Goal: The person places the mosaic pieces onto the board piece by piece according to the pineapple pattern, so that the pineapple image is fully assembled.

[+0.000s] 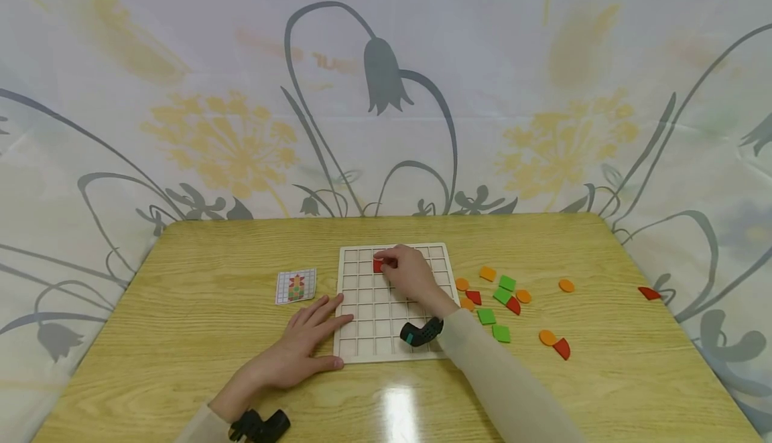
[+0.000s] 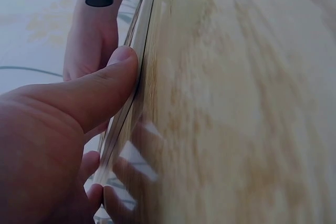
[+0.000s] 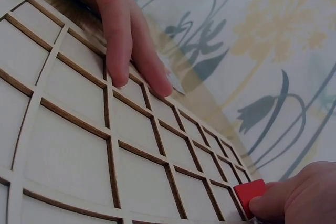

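A pale wooden grid board (image 1: 364, 329) lies on the table with its cells facing up. Over a cell near its far edge, my right hand (image 1: 413, 275) pinches a small flat red piece (image 3: 248, 192) between thumb and finger. The fingers partly hide the piece, so its full outline cannot be made out. My left hand (image 1: 301, 346) rests along the board's left edge with its fingers spread and fairly straight. In the left wrist view its thumb (image 2: 118, 72) touches the board's side.
A small pattern card (image 1: 295, 287) lies left of the board. To the right are scattered green squares (image 1: 486, 316), orange rounds (image 1: 566, 285) and red quarter-circles (image 1: 562, 348), several of each kind or colour. One red quarter-circle (image 1: 649, 293) sits by the table's right edge. A patterned cloth hangs behind.
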Action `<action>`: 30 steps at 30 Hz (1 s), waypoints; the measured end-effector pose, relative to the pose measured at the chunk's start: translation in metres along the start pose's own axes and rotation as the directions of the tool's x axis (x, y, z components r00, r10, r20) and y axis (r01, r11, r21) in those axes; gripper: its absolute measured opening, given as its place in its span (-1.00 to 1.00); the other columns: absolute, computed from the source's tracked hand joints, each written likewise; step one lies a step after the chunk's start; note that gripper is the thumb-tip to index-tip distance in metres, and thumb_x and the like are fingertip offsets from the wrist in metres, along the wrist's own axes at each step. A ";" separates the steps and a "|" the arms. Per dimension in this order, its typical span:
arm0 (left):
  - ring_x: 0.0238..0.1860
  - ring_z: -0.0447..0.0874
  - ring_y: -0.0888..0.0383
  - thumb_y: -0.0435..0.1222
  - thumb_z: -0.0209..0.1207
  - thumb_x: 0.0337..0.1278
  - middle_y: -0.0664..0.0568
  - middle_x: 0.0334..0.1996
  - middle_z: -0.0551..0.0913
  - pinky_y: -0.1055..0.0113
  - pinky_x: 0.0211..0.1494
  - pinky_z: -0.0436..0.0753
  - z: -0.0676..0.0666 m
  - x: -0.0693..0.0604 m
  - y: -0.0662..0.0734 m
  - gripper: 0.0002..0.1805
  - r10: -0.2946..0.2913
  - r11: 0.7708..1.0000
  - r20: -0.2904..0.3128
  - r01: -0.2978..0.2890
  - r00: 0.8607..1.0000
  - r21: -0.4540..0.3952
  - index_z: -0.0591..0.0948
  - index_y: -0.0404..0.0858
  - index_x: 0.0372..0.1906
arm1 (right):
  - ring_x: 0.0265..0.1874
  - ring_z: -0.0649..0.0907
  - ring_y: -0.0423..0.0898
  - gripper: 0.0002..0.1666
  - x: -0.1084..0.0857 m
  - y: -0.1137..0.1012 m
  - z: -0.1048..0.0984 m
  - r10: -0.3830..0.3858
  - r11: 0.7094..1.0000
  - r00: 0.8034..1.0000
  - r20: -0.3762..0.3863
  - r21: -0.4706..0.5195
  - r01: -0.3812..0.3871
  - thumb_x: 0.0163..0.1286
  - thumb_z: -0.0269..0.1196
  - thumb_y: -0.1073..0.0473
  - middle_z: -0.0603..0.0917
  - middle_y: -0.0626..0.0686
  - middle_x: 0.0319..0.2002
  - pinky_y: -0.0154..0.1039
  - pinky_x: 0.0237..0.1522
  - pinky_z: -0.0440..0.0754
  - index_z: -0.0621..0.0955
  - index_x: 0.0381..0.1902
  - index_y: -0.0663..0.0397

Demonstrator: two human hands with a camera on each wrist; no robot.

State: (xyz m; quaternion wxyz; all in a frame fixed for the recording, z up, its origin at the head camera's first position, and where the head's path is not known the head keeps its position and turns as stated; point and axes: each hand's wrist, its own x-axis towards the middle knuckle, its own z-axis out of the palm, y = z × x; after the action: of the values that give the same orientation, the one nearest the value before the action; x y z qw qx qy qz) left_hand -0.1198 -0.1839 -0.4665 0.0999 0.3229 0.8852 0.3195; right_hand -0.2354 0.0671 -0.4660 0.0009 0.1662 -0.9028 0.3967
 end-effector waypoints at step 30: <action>0.54 -0.18 -0.27 0.02 0.20 0.33 -0.15 0.57 0.00 -0.43 0.34 -0.10 0.001 -0.001 -0.001 -0.29 0.008 1.000 -0.008 -0.008 1.000 0.009 0.35 -0.14 0.49 | -0.42 0.56 -0.16 -0.84 0.001 0.003 0.003 -0.020 0.997 0.998 -0.057 -0.074 0.016 0.28 0.43 0.16 0.62 -0.07 -0.39 -0.24 -0.34 0.53 0.79 -0.18 0.00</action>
State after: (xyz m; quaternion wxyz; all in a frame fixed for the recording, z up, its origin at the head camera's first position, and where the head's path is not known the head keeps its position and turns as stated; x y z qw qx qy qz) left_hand -0.1198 -0.1847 -0.4678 0.0939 0.3257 0.8856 0.3174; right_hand -0.2368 0.0670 -0.4704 0.0364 0.1628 -0.9147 0.3680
